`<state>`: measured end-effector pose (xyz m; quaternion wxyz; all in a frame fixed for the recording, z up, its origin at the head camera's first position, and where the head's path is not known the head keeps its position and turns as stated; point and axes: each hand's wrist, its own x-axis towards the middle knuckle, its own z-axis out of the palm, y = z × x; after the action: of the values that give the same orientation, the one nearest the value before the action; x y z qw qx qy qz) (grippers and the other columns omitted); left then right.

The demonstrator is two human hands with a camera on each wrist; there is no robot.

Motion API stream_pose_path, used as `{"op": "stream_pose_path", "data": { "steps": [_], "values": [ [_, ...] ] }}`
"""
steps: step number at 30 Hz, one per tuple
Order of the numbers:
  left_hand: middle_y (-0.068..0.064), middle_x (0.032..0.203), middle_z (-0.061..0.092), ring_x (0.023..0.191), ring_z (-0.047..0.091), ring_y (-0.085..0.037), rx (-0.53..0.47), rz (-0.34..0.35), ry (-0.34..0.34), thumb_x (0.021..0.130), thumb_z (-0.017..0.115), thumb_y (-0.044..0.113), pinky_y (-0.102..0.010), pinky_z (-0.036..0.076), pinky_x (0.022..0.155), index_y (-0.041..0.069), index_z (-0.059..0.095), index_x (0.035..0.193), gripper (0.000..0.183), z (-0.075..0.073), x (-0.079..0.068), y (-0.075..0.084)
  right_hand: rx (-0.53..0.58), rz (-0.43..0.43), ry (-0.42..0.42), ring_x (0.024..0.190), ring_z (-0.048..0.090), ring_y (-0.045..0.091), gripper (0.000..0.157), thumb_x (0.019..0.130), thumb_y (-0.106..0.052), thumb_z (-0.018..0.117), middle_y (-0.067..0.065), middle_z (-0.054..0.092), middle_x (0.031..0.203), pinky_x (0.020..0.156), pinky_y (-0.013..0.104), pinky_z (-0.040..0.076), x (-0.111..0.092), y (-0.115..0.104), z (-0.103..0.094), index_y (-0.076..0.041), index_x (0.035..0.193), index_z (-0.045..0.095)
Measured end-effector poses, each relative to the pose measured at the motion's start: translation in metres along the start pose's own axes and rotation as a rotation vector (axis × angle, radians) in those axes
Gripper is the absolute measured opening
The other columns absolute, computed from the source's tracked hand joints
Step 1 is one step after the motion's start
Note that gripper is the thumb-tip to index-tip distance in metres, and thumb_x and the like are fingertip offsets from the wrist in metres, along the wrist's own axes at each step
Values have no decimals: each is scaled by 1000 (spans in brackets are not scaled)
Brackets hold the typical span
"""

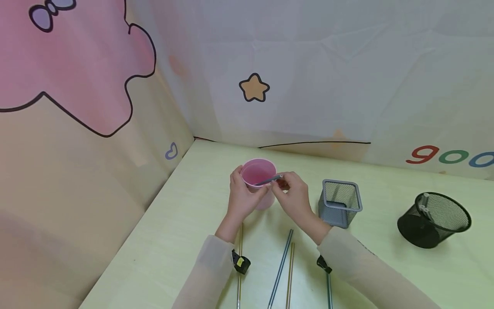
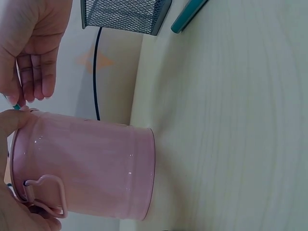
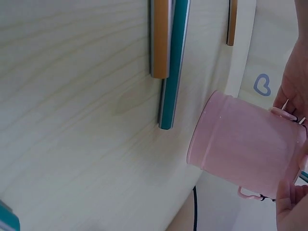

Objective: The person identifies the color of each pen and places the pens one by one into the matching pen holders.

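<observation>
My left hand [image 1: 242, 197] grips a pink bucket [image 2: 91, 163] by its upper side, thumb at the near rim and fingers round the left. A small wire handle sticks out from the bucket's side. At the right of the rim my right hand [image 1: 294, 195] pinches a teal pencil [image 1: 270, 180] near one end. That pencil slants over the bucket's mouth, its other end reaching inside the rim. Nearer to me on the table lie a teal pencil [image 3: 173, 72] and an orange pencil [image 3: 160, 43] side by side. Another orange pencil [image 1: 240, 283] passes beneath my left wrist.
A grey square mesh holder [image 1: 340, 210] stands just right of my right hand. Farther right is a black round mesh holder [image 1: 420, 229] with a few light-ended items inside. One more teal pencil [image 1: 329, 294] lies below my right wrist. Printed cloth walls [image 1: 308, 86] border the table.
</observation>
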<state>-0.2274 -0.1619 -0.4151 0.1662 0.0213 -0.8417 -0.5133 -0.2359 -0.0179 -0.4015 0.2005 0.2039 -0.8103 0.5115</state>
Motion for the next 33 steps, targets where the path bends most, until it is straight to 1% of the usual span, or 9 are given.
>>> {"op": "stream_pose_path", "data": {
  "steps": [7,12,19,26,33],
  "values": [
    [-22,136,37,124,43,-35,-3,-1,2,74,79,25,-50,42,102,-3,25,141,91,1,1,0,-10,-7,-3,82,63,31,20,79,3,67,19,60,91,76,41,57,1,-3,-8,7,99,62],
    [-21,136,37,125,43,-35,-9,-19,5,73,79,24,-50,41,103,-2,25,141,90,1,1,0,-18,3,-5,85,62,32,25,79,5,66,21,61,95,78,42,56,-1,-4,-17,8,103,61],
    [-21,137,37,125,43,-35,-10,-32,4,74,79,25,-50,39,104,-2,25,142,91,1,1,0,-20,48,-24,86,62,32,28,79,4,67,21,62,97,80,43,55,-4,-10,-27,9,106,60],
    [-22,137,37,126,43,-36,-23,-32,1,74,79,23,-50,39,104,-1,25,142,90,2,0,-1,-26,93,-77,89,62,32,30,80,4,67,21,62,98,83,43,55,-10,-16,-35,8,108,59],
    [-21,137,36,126,42,-36,-23,-29,-2,75,78,23,-51,40,103,-1,24,142,90,1,0,0,-36,165,-44,92,62,34,32,81,2,67,23,63,100,85,46,53,-20,-20,-45,8,111,58]
  ]
}}
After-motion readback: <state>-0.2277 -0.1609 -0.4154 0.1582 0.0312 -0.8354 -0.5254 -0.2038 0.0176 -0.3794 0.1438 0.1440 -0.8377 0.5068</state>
